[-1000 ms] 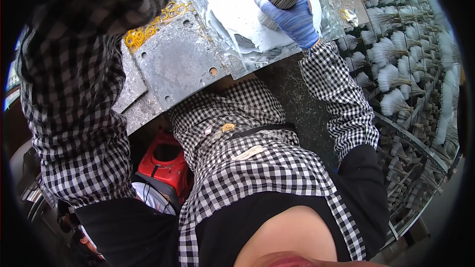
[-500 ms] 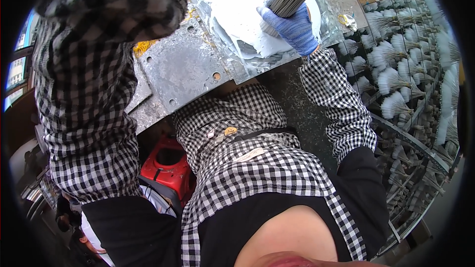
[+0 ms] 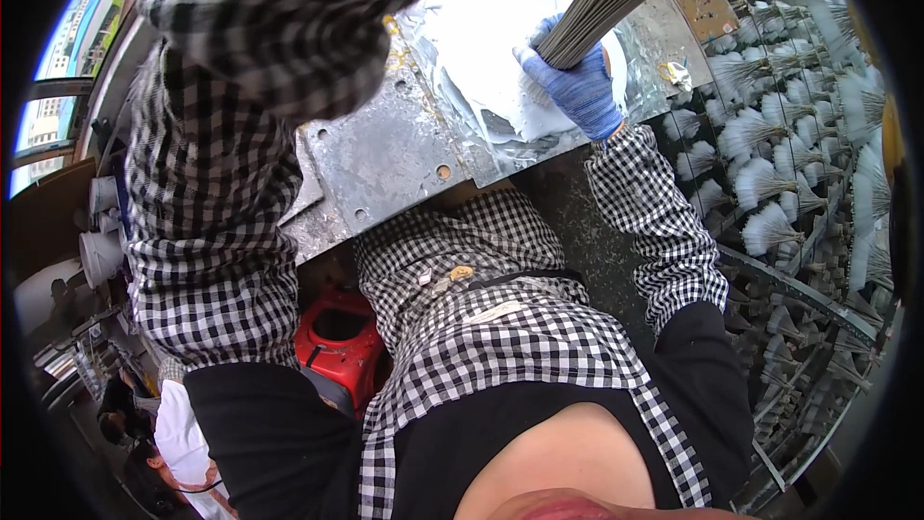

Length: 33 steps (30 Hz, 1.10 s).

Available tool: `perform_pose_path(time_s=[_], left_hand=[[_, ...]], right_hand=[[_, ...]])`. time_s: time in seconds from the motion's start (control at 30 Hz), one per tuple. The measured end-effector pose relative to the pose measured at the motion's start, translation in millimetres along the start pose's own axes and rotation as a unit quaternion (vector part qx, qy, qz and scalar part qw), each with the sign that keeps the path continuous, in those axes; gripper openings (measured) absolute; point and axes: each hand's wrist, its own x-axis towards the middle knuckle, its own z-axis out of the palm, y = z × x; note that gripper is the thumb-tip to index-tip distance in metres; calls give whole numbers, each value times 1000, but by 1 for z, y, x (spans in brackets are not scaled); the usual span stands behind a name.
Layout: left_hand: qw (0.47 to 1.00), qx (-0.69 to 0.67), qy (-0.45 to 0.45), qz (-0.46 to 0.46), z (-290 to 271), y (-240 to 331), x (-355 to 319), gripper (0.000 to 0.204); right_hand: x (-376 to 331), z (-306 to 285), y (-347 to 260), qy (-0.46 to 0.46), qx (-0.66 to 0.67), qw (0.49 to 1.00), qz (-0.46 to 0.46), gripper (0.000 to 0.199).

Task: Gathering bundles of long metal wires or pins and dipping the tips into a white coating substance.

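Observation:
My right hand [image 3: 576, 87], in a blue knit glove, is closed round the lower end of a bundle of thin grey rods [image 3: 616, 5]. The bundle slants up to the right and leaves the top edge; a yellowish band crosses it higher up. Under and beside the glove lies a thick spread of white paste [image 3: 491, 48], and the bundle's bottom end is hidden by the hand. My left arm, in a checked sleeve [image 3: 279, 29], is raised at the upper left and blurred by motion. Its hand is out of view.
A grey metal worktop [image 3: 371, 164] with holes carries the paste. On the right, racks hold many white fan-shaped tufts [image 3: 760, 178] on stems. A red plastic stool [image 3: 342, 337] stands below the worktop. A person [image 3: 183, 433] is at the lower left, near white buckets [image 3: 99, 255].
My left sleeve has shifted right in the picture, along with the worktop, as the view turned. The dark orange-striped thing at the top right has gone from sight. My right hand still grips the rods.

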Motion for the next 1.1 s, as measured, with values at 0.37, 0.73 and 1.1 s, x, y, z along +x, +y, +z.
perform_pose_path(time_s=[0.37, 0.73, 1.1], left_hand=[[823, -131, -133, -536, -92, 23, -196, 70], [800, -65, 354, -480, -24, 63, -434, 32], [717, 230, 519, -404, 45, 61, -538, 32]], right_hand=[[33, 43, -75, -23, -94, 881, -463, 24], [-68, 196, -182, -317, 12, 677, -664, 27], [-149, 233, -136, -454, 98, 866, -187, 80]])
